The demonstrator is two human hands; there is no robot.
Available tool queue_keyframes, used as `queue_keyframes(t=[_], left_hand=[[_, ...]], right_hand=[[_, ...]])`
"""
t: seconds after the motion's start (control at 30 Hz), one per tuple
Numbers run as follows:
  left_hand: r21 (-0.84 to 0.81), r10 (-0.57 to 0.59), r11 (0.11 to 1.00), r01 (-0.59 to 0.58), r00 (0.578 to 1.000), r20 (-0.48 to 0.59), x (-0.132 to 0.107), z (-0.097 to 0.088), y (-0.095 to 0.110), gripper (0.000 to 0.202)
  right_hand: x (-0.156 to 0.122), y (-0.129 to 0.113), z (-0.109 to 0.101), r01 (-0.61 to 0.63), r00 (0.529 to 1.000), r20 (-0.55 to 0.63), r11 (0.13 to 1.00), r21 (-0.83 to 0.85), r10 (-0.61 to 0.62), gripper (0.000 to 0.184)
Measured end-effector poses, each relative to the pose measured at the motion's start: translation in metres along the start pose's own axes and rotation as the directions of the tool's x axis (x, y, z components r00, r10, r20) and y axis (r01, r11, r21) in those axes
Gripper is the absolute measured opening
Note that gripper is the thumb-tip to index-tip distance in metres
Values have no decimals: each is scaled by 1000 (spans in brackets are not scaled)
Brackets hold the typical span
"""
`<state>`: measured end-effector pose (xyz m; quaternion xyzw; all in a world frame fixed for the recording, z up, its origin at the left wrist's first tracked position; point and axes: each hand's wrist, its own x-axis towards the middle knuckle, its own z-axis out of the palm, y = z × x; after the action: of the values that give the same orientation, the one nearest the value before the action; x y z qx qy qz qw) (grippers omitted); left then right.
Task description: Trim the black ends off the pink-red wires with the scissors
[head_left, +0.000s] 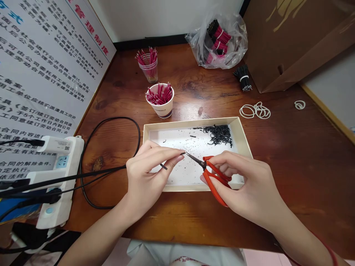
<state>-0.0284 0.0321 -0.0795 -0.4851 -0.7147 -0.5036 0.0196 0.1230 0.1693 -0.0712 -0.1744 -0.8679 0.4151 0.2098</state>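
Note:
My left hand (151, 171) pinches a short black wire (164, 167), whose one end pokes out by the fingertips and the other below the fingers. Red-handled scissors (204, 165) are in my right hand (245, 181), their pointed blades touching or nearly touching the wire's tip. Both hands hover over a shallow cream box (244, 136) with a white bottom. Inside it, a pile of short black pieces (219, 135) lies at the far right corner, and tiny cut bits are scattered across the bottom.
Behind the box stand a paper cup (163, 110) and a plastic cup (151, 74), both holding pink wires. A plastic bag (196, 48) of bundles, a black wire bundle (244, 78) and rubber bands (255, 110) lie beyond. At left are a power strip (57, 207) and a looped cable (82, 162).

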Motion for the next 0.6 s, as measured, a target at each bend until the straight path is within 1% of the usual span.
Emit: queue_keyframes(t=[0.27,0.43,0.6], left_hand=[[-2,13,1000,-13,1000,9,-1,0,0,17],[-12,14,1000,-14,1000,11,0,0,0,21],[-31,2,1000,-2,1000,12,0,-1,0,23]], right_hand=[[2,-1,1,-13,1000,2,1000,-6,13,13],[2,-1,1,-15,1000,1,1000,2,15,11],[0,0,-1,-44,999,29,999,3,44,8]])
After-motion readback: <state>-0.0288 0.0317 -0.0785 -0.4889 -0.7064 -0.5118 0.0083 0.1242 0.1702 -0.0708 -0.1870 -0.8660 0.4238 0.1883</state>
